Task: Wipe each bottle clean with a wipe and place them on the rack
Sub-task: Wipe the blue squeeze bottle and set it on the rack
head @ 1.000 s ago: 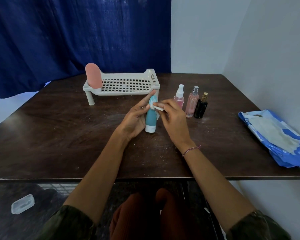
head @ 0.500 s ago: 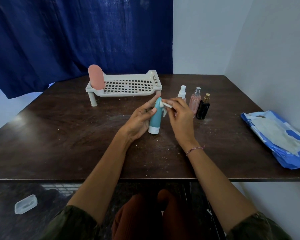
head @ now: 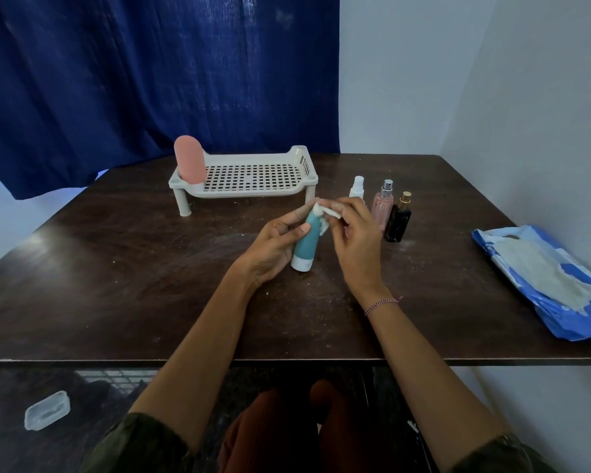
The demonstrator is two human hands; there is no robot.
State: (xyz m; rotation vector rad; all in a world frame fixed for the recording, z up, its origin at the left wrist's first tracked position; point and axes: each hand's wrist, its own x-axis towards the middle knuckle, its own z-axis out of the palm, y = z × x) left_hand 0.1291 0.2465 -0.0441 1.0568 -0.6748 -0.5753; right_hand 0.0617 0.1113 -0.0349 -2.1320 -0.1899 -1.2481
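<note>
My left hand (head: pixel 274 246) grips a teal tube (head: pixel 306 244) with a white cap, cap end down, just above the middle of the dark table (head: pixel 116 268). My right hand (head: pixel 352 240) pinches a small white wipe (head: pixel 326 213) against the tube's upper end. Behind stands a cream perforated rack (head: pixel 249 175) with a pink bottle (head: pixel 189 159) upright at its left end. Right of my hands stand a white-capped spray bottle (head: pixel 357 187), partly hidden, a pink perfume bottle (head: pixel 382 204) and a black bottle (head: pixel 399 220) with a gold cap.
A blue wipes pack (head: pixel 539 278) lies at the table's right edge, near the white wall. A blue curtain (head: pixel 151 80) hangs behind the table. A small clear plastic lid (head: pixel 46 410) lies on the floor at lower left.
The wipe in my right hand has shifted along the upper part of the teal tube, and the tube has tilted slightly. Both hands stay at the same spot.
</note>
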